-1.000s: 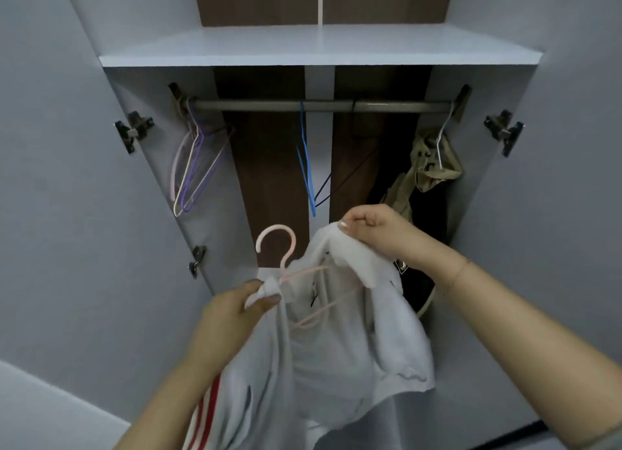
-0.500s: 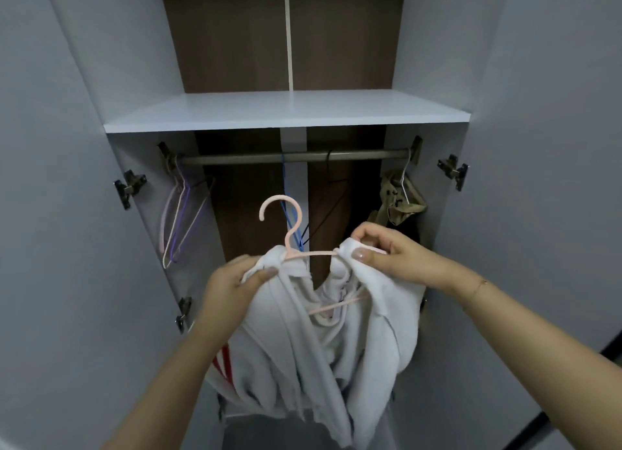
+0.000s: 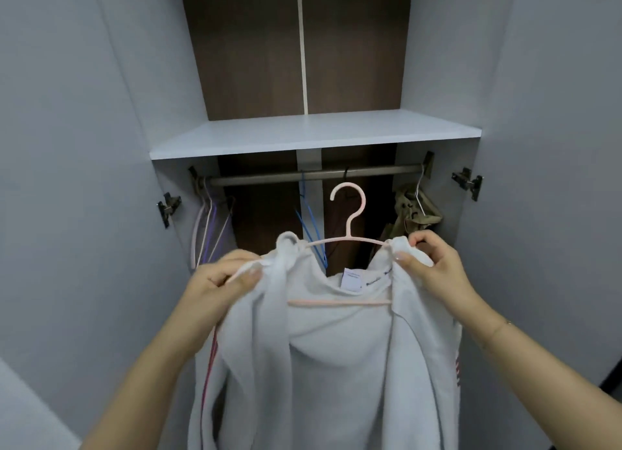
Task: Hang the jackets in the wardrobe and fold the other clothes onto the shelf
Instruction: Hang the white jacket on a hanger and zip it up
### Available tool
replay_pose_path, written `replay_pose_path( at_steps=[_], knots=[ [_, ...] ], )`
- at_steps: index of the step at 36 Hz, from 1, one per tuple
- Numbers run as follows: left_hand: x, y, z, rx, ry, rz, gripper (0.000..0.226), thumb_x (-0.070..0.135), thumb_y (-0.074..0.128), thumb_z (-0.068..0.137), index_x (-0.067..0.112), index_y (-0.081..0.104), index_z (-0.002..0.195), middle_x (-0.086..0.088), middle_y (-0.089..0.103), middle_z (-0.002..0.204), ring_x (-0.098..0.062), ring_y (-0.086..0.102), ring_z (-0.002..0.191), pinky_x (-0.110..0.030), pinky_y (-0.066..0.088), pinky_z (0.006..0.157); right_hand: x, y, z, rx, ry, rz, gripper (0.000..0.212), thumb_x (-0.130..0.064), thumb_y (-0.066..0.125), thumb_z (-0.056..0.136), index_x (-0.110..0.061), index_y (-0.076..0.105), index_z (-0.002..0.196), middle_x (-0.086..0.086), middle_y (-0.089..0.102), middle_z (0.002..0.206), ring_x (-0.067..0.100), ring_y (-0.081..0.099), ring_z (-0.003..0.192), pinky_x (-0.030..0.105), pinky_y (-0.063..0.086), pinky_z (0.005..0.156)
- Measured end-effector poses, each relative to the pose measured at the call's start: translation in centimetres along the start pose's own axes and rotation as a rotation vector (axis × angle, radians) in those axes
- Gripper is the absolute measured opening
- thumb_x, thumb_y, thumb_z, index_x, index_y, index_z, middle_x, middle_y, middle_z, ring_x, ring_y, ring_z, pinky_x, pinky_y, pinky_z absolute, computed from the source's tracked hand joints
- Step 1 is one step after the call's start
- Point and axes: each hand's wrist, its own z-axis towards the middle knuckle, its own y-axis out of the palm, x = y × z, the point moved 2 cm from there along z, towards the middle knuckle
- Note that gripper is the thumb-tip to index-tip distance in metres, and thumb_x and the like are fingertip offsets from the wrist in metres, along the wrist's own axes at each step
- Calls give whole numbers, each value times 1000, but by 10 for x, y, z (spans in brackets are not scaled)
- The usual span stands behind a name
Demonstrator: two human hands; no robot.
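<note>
I have the white fleece jacket with red side stripes (image 3: pixel 336 365) held up in front of the open wardrobe, low in my view at about 6 o'clock, draped on a pale pink plastic hanger (image 3: pixel 348 244) whose hook stands upright just under the rail without touching it. My left hand (image 3: pixel 218 288) pinches the jacket's left shoulder between thumb and curled fingers, at 9 o'clock from the hanger's neck. My right hand (image 3: pixel 434 268) grips the right shoulder at 3 o'clock, thumb pressed on the cloth over the hanger's arm. The hanger's lower bar (image 3: pixel 340 302) shows across the open collar, just below a small white label (image 3: pixel 351 281). Behind it, the grey metal rail (image 3: pixel 269 179) runs under the white shelf (image 3: pixel 316 133). On the rail, pink and purple empty hangers (image 3: pixel 210 231) hang at the left end, a blue wire hanger (image 3: pixel 311 227) near the middle, and an olive-khaki garment on a white hanger (image 3: pixel 415 214) at the right end, just above my right hand. The grey doors stand open at either side, with metal hinges (image 3: pixel 468 184) showing.
</note>
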Motion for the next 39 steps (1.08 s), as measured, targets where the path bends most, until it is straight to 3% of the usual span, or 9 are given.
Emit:
replay_pose_path(
  at_steps=[3, 7, 10, 12, 14, 18, 24, 29, 39],
  knots=[
    [-8, 5, 1, -179, 49, 452, 14, 33, 68, 84, 25, 80, 86, 14, 64, 100, -4, 52, 104, -23, 35, 99, -21, 8, -5, 9, -72, 65, 19, -25, 74, 81, -36, 58, 80, -17, 56, 71, 0, 46, 63, 10, 38, 56],
    [-14, 3, 4, 39, 250, 735, 21, 53, 64, 85, 36, 76, 84, 21, 50, 102, -2, 35, 110, -15, 9, 102, -47, 12, -7, 58, -118, 140, 19, -19, 73, 79, -32, 60, 78, -15, 56, 69, 3, 48, 64, 13, 40, 57],
    [-18, -9, 14, 256, 306, 618, 23, 42, 64, 81, 34, 57, 101, 15, 37, 107, -6, 37, 109, -19, 23, 101, -63, 7, -5, 84, -140, 188, 18, -19, 72, 77, -34, 61, 75, -15, 56, 68, 2, 49, 62, 13, 41, 56],
    [-22, -13, 27, 254, 276, 589, 38, 33, 69, 82, 37, 45, 112, 18, 37, 117, -5, 39, 114, -22, 29, 98, -72, 3, -2, 98, -150, 201, 14, -25, 71, 75, -35, 62, 75, -14, 56, 69, 3, 49, 62, 12, 42, 55],
    [-24, -13, 40, 209, 226, 642, 28, 32, 60, 94, 37, 47, 117, 22, 46, 117, -3, 43, 113, -23, 31, 94, -78, 2, 2, 101, -149, 201, 10, -30, 71, 73, -35, 62, 75, -6, 54, 71, 7, 47, 63, 15, 41, 54],
    [-19, -13, 63, 158, 248, 693, 22, 50, 33, 99, 38, 51, 103, 27, 53, 96, -2, 52, 91, -19, 37, 74, -82, -3, 17, 105, -156, 150, 15, -37, 73, 72, -32, 60, 78, -2, 56, 73, 11, 49, 65, 19, 42, 54],
    [9, -10, 119, 257, 407, 817, 37, 46, 29, 102, 27, 61, 106, 25, 54, 101, 4, 46, 86, -17, 35, 67, -83, -11, 67, 53, -235, -82, 22, -47, 69, 81, -39, 49, 88, -19, 51, 69, 0, 40, 59, 13, 34, 53],
    [56, -3, 201, 326, 479, 990, 30, 41, 31, 102, 30, 58, 99, 19, 57, 93, -8, 51, 79, -30, 35, 61, -106, -21, 152, 129, -315, -177, 36, -68, 55, 77, -38, 47, 94, -16, 51, 65, 1, 40, 55, 26, 34, 55],
    [132, -4, 401, 444, 537, 1062, 19, 37, 39, 102, 30, 56, 97, 12, 59, 85, -5, 50, 70, -19, 30, 55, -141, -58, 360, 205, -457, -188, 26, -52, 64, 87, -30, 51, 90, -10, 62, 84, 4, 53, 68, 21, 45, 57]
  ],
)
